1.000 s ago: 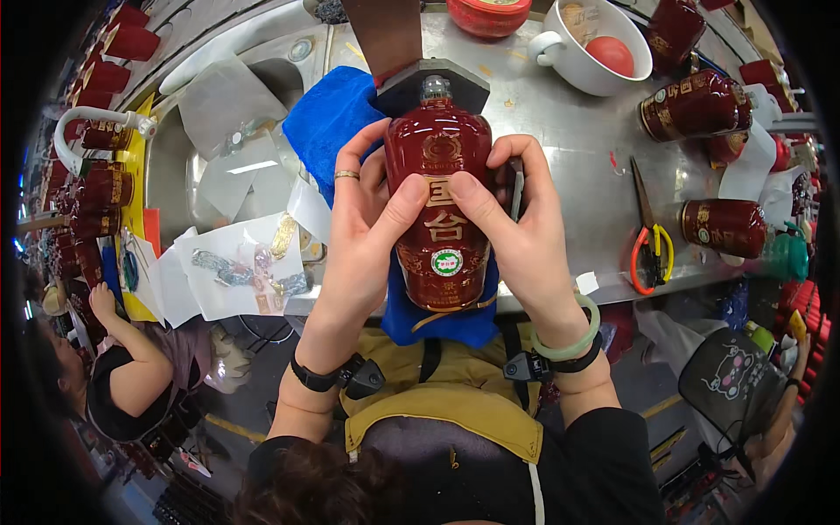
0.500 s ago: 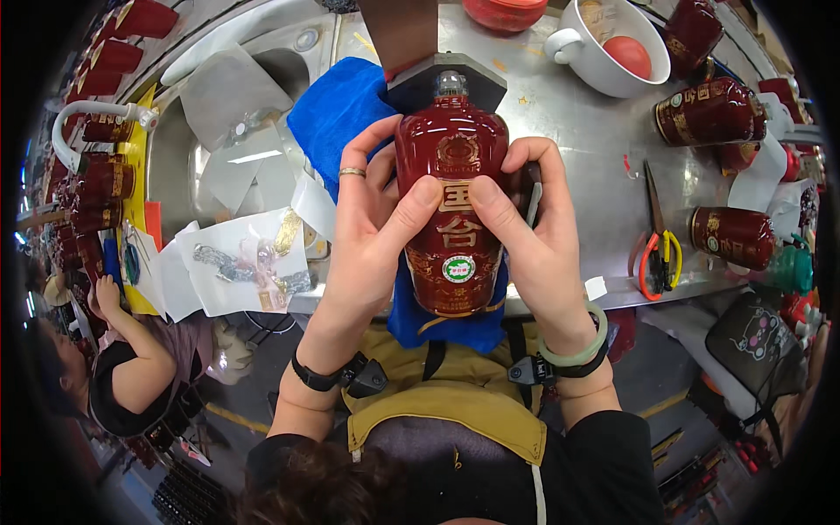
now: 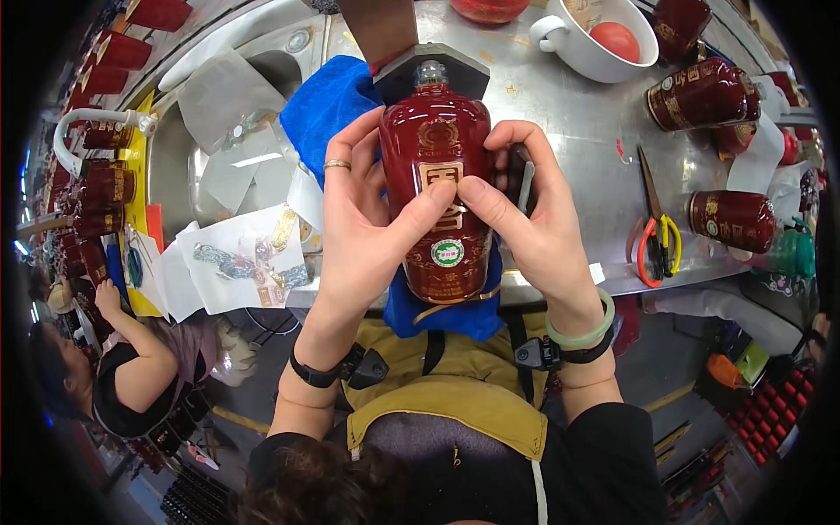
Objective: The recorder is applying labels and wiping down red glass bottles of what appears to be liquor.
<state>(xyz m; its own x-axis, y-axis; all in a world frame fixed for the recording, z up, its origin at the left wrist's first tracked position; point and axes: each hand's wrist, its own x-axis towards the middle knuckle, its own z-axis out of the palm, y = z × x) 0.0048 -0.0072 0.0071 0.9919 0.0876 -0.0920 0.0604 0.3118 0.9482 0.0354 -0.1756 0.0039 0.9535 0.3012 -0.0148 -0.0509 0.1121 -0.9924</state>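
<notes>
A dark red glass bottle [image 3: 437, 131] with gold decoration lies on its back, its clear neck pointing away from me. Fingers of my left hand [image 3: 363, 219] curl along the bottle's left side, and its thumb presses on the front. My right hand [image 3: 538, 219] mirrors it on the right side. Both thumb tips nearly meet over the gold label at the bottle's middle, hiding part of it. Lower down is a round green-and-white sticker [image 3: 447, 253]. A blue cloth [image 3: 420, 319] lies under the bottle's base, and another blue cloth [image 3: 324, 105] is beside my left hand.
White sheets with metallic label pieces [image 3: 254, 258] lie left, near a metal sink [image 3: 175, 175]. To the right are scissors [image 3: 654, 227], several red bottles [image 3: 731, 219] and a white mug [image 3: 604, 44] holding a red round thing. Another person [image 3: 136, 376] works at far left.
Both thumbs have slid down and closer together over the gold label. The bottle and my hands appear slightly further left in the picture.
</notes>
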